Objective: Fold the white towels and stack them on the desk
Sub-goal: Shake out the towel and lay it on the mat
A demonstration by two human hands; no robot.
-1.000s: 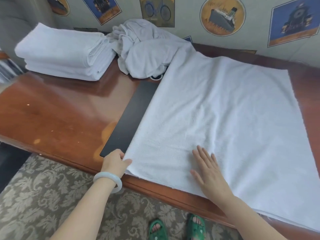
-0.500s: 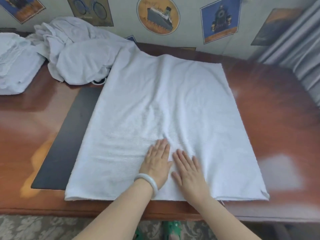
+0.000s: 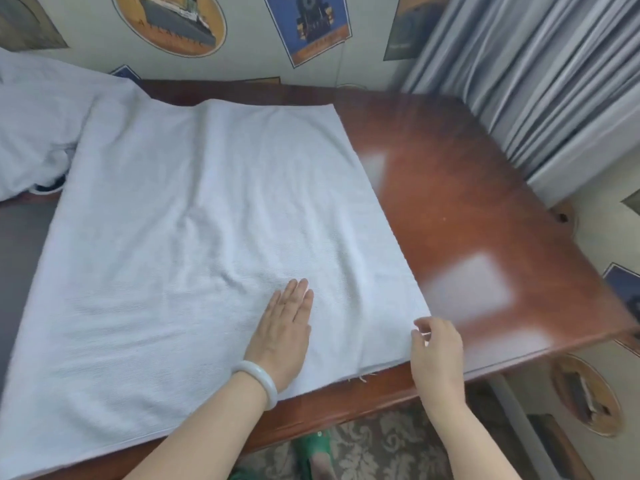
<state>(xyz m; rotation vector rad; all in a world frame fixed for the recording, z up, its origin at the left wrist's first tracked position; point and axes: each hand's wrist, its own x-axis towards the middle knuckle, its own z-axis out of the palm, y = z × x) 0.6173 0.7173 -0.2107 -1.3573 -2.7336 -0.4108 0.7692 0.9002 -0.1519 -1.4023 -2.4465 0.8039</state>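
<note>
A white towel (image 3: 207, 220) lies spread flat on the reddish wooden desk (image 3: 467, 209), its near edge along the desk's front edge. My left hand (image 3: 282, 332), with a pale bangle on the wrist, presses flat on the towel near that front edge, fingers straight and together. My right hand (image 3: 438, 351) is at the towel's near right corner, thumb and fingers curled and pinching the towel's right edge. A heap of crumpled white towels (image 3: 38, 133) lies at the back left, cut off by the frame.
A dark mat (image 3: 20, 244) lies on the desk under the towel's left side. Grey curtains (image 3: 536, 81) hang behind the desk's right end. Bare desk surface lies right of the towel. A patterned carpet (image 3: 381, 445) and a green slipper (image 3: 315, 448) are below.
My view swung right, and the folded stack left the frame. My left hand went from the towel's left corner to its middle, then right. My right hand slid to the right edge and curled on it.
</note>
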